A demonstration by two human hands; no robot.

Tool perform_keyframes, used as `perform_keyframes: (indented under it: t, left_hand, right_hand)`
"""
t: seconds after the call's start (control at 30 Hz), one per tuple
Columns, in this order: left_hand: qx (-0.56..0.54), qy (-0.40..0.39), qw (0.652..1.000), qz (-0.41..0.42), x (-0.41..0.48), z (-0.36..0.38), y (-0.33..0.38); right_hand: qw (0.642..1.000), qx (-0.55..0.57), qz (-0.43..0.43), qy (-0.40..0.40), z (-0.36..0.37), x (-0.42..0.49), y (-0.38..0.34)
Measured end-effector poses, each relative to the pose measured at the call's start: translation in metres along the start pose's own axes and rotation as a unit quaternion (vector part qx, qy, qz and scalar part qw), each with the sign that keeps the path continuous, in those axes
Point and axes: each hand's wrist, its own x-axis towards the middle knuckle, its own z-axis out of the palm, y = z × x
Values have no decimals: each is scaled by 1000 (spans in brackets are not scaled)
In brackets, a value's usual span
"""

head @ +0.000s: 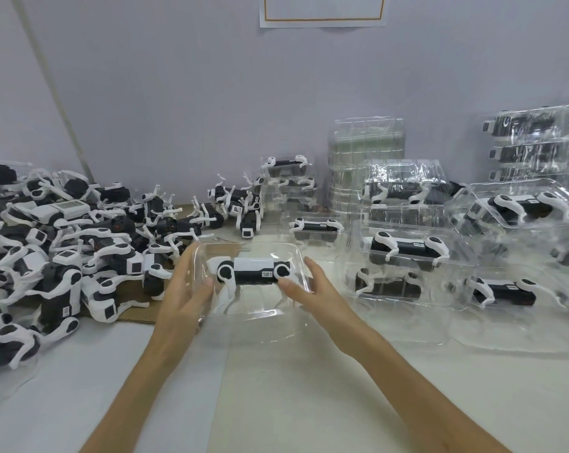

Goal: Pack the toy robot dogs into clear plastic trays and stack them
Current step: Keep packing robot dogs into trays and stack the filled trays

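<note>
A clear plastic tray point(250, 313) sits in the middle of the table with a black-and-white toy robot dog point(253, 271) lying on its side inside. My left hand point(185, 289) grips the tray's left edge, thumb over the rim near the dog's head end. My right hand point(309, 287) grips the right edge, thumb reaching in toward the dog's rear hip. A large heap of loose robot dogs point(64, 250) lies to the left.
Packed trays with dogs point(407, 253) stand stacked to the right and far right point(538, 145). A tall stack of empty clear trays point(365, 155) stands at the back by the grey wall. A smaller stack of packed trays point(288, 178) sits behind the centre. Brown cardboard point(136, 308) underlies the heap.
</note>
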Motion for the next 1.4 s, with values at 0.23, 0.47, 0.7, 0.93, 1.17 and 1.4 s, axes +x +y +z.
perform_keyframes:
  t: [0.23, 0.47, 0.7, 0.93, 1.17, 1.4]
  left_hand:
    - [9, -6, 1000, -30, -2, 7, 9]
    - [5, 14, 1000, -20, 1, 6, 1]
    - [28, 17, 999, 1, 0, 3, 1]
    - [60, 44, 997, 14, 0, 5, 0]
    - [34, 45, 998, -11, -2, 8, 6]
    - [-35, -5, 996, -87, 0, 8, 10]
  right_hand:
    - [996, 37, -68, 40, 5, -2, 5]
    - [995, 73, -69, 16, 1, 0, 2]
    - [989, 86, -83, 88, 3, 0, 4]
    - [983, 13, -138, 124, 5, 0, 8]
    - [982, -28, -164, 92, 10, -3, 11]
    - [990, 17, -111, 85, 15, 1, 12]
